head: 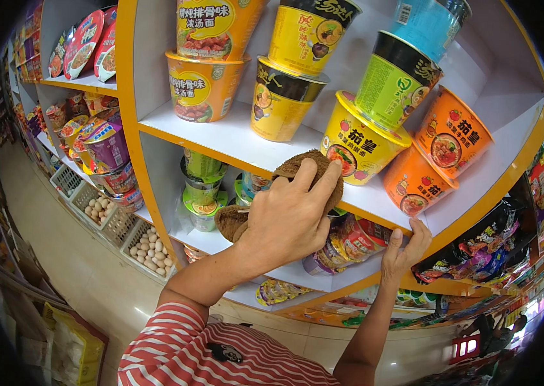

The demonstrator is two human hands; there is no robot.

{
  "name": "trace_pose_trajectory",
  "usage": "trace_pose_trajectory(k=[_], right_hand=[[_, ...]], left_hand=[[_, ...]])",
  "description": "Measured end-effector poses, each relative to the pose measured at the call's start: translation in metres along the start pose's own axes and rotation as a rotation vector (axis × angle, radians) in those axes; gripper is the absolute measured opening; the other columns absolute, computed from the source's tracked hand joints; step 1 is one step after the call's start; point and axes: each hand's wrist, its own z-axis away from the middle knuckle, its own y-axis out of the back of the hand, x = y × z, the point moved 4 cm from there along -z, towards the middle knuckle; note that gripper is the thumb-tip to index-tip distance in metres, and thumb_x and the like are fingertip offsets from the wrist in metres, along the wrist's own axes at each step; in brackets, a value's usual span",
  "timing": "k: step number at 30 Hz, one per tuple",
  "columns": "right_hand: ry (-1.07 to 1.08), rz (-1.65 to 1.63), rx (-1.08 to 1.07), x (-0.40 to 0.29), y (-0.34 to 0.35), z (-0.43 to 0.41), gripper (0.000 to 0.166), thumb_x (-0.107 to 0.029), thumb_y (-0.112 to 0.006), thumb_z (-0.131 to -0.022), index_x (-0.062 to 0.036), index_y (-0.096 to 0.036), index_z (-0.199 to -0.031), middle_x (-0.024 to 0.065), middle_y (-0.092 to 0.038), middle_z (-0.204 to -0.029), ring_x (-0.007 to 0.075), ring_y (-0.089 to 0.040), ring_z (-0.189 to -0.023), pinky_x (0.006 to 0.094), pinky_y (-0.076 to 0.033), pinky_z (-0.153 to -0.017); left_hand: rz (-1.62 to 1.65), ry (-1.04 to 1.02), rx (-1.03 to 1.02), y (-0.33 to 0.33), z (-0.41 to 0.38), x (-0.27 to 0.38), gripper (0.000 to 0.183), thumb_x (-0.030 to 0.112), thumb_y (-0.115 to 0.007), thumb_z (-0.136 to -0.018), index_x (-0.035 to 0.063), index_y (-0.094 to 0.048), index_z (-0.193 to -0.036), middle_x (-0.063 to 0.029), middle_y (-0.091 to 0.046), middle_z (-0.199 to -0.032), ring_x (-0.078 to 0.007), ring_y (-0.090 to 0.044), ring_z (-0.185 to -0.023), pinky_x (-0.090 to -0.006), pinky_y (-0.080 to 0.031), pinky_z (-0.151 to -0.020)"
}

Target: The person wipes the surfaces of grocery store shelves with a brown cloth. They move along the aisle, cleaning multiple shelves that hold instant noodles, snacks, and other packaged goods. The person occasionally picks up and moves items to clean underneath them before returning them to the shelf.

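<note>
My left hand grips a brown fuzzy cloth and presses it against the front edge of a white shelf with orange trim. A loose part of the cloth hangs to the left of the wrist. Just beyond the cloth stands a yellow instant noodle cup, with a green-and-black noodle cup stacked on it. My right hand rests its fingertips on the shelf edge at the right, holding nothing. Near those fingertips are two stacked orange noodle cups, tilted in the view.
Stacked orange noodle tubs and yellow-and-black cups stand farther left on the shelf. The shelf below holds green cups and red-and-purple packs. Baskets of eggs line the lower left. Black snack bags hang at the right.
</note>
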Motion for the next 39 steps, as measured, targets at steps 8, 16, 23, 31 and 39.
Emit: trace_pose_trajectory(k=[8,16,23,31,39], right_hand=[[0.024,0.019,0.006,-0.001,0.000,-0.002,0.044,-0.037,-0.053,-0.086,0.0038,-0.052,-0.100,0.0192,-0.052,-0.099,0.0328,-0.046,-0.094,0.0429,-0.034,-0.084],[0.023,0.039,0.019,-0.002,0.001,-0.002,0.043,-0.037,-0.054,-0.085,0.0031,-0.052,-0.101,0.0186,-0.052,-0.100,0.0323,-0.046,-0.094,0.0425,-0.035,-0.084],[0.031,0.041,0.018,-0.004,0.000,-0.002,0.042,-0.036,-0.055,-0.085,0.0031,-0.052,-0.101,0.0185,-0.052,-0.100,0.0324,-0.046,-0.094,0.0427,-0.034,-0.085],[0.007,0.016,0.004,-0.001,0.001,-0.002,0.039,-0.031,-0.056,-0.084,0.0036,-0.052,-0.100,0.0188,-0.053,-0.100,0.0320,-0.046,-0.094,0.0426,-0.034,-0.085],[0.000,0.039,0.015,-0.005,-0.001,-0.002,0.038,-0.031,-0.056,-0.084,0.0031,-0.052,-0.100,0.0185,-0.053,-0.101,0.0316,-0.045,-0.094,0.0427,-0.033,-0.086]], left_hand=[[0.010,-0.015,-0.064,0.003,-0.008,-0.003,0.057,0.012,-0.063,-0.060,-0.0006,-0.050,-0.114,-0.0122,-0.047,-0.087,-0.0262,-0.057,-0.054,-0.0347,-0.047,-0.043],[0.017,-0.046,-0.047,0.000,-0.007,-0.007,0.053,0.012,-0.063,-0.060,-0.0007,-0.052,-0.110,-0.0110,-0.046,-0.084,-0.0243,-0.056,-0.052,-0.0333,-0.046,-0.042],[0.000,-0.046,-0.068,0.001,-0.006,-0.007,0.052,0.013,-0.064,-0.059,0.0012,-0.053,-0.109,-0.0102,-0.045,-0.084,-0.0236,-0.056,-0.053,-0.0325,-0.046,-0.042],[0.184,0.029,0.129,0.018,0.005,-0.029,0.046,0.009,-0.062,-0.056,0.0064,-0.060,-0.102,-0.0126,-0.055,-0.093,-0.0294,-0.060,-0.072,-0.0359,-0.050,-0.061],[-0.042,0.038,0.233,0.023,0.009,-0.045,0.044,0.011,-0.064,-0.056,0.0056,-0.057,-0.099,-0.0085,-0.053,-0.093,-0.0259,-0.055,-0.063,-0.0341,-0.046,-0.051]])
